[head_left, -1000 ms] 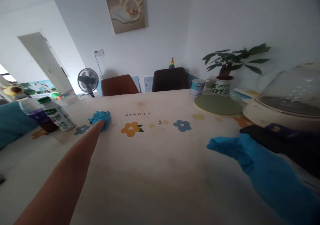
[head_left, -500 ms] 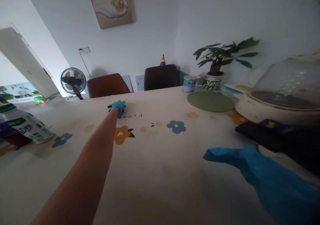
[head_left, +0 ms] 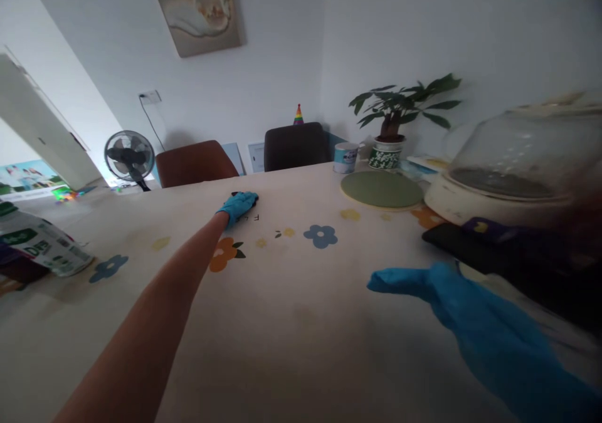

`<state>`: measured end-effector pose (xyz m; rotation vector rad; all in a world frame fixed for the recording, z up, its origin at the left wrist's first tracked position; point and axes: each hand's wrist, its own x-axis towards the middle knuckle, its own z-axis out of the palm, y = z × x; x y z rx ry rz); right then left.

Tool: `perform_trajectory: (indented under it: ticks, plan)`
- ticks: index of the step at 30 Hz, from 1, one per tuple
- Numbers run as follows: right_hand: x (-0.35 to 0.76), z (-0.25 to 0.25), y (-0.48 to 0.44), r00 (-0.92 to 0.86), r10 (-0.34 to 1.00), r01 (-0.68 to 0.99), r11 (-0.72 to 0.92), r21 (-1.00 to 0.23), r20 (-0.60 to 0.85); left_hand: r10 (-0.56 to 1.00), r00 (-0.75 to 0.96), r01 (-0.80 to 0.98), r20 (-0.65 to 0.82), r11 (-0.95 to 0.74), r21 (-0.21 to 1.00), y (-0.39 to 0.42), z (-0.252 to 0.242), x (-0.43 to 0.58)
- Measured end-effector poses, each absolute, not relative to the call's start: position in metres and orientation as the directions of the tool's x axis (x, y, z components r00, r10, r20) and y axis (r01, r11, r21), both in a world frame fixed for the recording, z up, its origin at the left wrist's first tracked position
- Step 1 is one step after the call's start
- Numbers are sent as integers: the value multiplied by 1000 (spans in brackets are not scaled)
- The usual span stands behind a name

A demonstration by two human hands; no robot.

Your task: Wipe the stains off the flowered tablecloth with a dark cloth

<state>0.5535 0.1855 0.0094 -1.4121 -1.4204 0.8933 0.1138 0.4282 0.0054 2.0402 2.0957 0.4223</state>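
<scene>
Near the centre of the frame, the left hand point(head_left: 237, 206), gloved in blue, is stretched far out at the end of a bare forearm and pressed down on the surface point(head_left: 291, 310), which is covered by a cream cloth printed with flowers. A small dark thing point(head_left: 250, 198) is seen just past its fingers point(head_left: 246, 198), touching or partly under them; what it is cannot be told, nor can it be told whether the fingers are closed on it or merely laid flat over it. It is judged to be something light, thin and soft, such as a wiping pad, best held from above with the fingers spread across its top. The right hand point(head_left: 442, 294), also in a blue glove, is seen at the lower right of the frame, its fingers extended and loosely open, nothing being held; it lies low over the cloth, well apart from the left. At the right edge a cooker with a clear domed lid point(head_left: 512, 160) stands behind a flat dark object point(head_left: 475, 247). A round green mat point(head_left: 382, 189), a cup point(head_left: 345, 158) and a potted plant point(head_left: 390, 128) are placed at the upper right. A green-labelled bottle point(head_left: 40, 247) lies at the left edge.
</scene>
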Motion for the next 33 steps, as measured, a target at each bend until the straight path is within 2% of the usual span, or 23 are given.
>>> perform_trajectory:
  ticks: [2, 5, 9, 11, 16, 20, 25, 29, 33]
  plan:
    - [546, 18, 187, 74, 993, 372, 62, -926, 96, 999, 44, 937, 31, -52, 347, 408, 6, 121]
    - [537, 31, 187, 6, 996, 346, 84, -934, 91, 988, 155, 926, -19, -139, 351, 373, 8, 140]
    - [530, 43, 185, -48, 988, 300, 153, -942, 145, 945, 312, 927, -99, -280, 249, 316, 12, 178]
    - [528, 44, 186, -65, 984, 268, 179, -947, 167, 921, 378, 912, -93, -353, 209, 284, 13, 195]
    - [531, 39, 194, -64, 973, 185, 231, -955, 223, 916, 398, 904, -57, -381, 195, 218, 14, 202]
    - [532, 37, 196, -54, 969, 175, 247, -953, 242, 963, 264, 943, -51, -246, 224, 195, 11, 170]
    - [530, 35, 197, -67, 962, 174, 272, -946, 264, 997, -69, 971, -25, 73, 229, 187, 9, 107]
    - [531, 34, 199, -59, 961, 179, 275, -945, 269, 950, -311, 940, 5, 307, 147, 189, 9, 50]
    - [533, 34, 200, -55, 958, 197, 287, -937, 282, 902, -430, 900, 35, 425, 98, 189, 15, 6]
